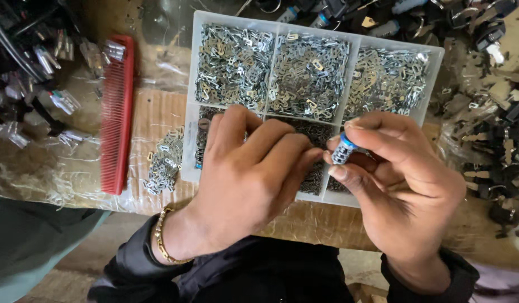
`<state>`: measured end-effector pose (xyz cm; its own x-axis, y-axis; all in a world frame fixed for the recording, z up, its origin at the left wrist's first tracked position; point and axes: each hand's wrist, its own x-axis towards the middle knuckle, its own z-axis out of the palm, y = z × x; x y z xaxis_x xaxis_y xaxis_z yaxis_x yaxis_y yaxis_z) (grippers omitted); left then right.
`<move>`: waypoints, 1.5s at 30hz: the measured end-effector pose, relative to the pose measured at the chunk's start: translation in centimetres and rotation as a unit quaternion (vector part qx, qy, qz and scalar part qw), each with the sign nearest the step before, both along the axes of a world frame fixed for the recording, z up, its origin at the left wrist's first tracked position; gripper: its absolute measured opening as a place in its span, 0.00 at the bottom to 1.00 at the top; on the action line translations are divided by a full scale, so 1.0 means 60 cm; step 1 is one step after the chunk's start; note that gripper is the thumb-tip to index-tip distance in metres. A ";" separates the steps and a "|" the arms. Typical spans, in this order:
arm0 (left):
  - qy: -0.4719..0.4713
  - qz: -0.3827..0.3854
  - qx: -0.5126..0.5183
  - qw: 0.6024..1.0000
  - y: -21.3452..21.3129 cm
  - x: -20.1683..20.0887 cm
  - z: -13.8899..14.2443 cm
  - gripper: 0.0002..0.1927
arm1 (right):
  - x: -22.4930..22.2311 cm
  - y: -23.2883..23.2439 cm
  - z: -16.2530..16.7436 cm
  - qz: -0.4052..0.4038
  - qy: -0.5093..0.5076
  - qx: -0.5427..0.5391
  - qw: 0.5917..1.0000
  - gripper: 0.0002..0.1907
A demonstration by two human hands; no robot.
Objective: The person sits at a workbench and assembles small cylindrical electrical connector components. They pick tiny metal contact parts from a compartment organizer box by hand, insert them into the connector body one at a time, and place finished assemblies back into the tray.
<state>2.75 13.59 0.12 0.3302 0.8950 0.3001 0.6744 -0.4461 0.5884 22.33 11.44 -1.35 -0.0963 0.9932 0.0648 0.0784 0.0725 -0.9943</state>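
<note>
Metal, small and bright, with a blue band round its upper end: the little cylinder [343,150] sits pinched in the right hand [402,185], thumb below and forefinger above, the fingers [377,140] clamped on its sides just over the near edge of the white divided tray [193,84]. The left hand [245,179] meets it from the other side, its fingertips drawn together at the cylinder's end; whether they grip some tiny piece there I cannot tell. The cylinder looks stiff and light, probably smooth enough to roll or slip between the fingers, so a hold across its middle, as the right hand has it, seems the sound one, leaving the end free. The tray's far compartments are heaped with thin silver stamped plates [307,73], light, sharp-edged things that would best be taken up one at a time by their edges. A loose heap of the same plates [165,160] lies on the plastic-covered surface [63,185] beside the tray, near a red comb [116,112]. Dark keys and lock parts [495,140] crowd the right side, well apart from both hands.
</note>
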 end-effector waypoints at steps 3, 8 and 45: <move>-0.084 -0.027 -0.030 0.996 -0.009 -0.009 -0.005 0.08 | 0.004 -0.005 -0.002 -0.001 -0.021 0.000 1.000 0.18; -0.178 -0.037 -0.068 0.981 -0.023 -0.016 -0.012 0.07 | 0.005 -0.002 -0.003 0.001 -0.062 -0.004 0.998 0.16; -0.202 0.005 -0.085 0.976 -0.032 -0.006 -0.014 0.07 | 0.009 -0.003 -0.008 0.028 -0.035 0.024 0.999 0.14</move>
<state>2.38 11.65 -0.73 0.2073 0.9455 0.2512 0.3748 -0.3140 0.8723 22.86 11.26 -1.83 -0.1582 0.9821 0.1024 0.1422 0.1253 -0.9819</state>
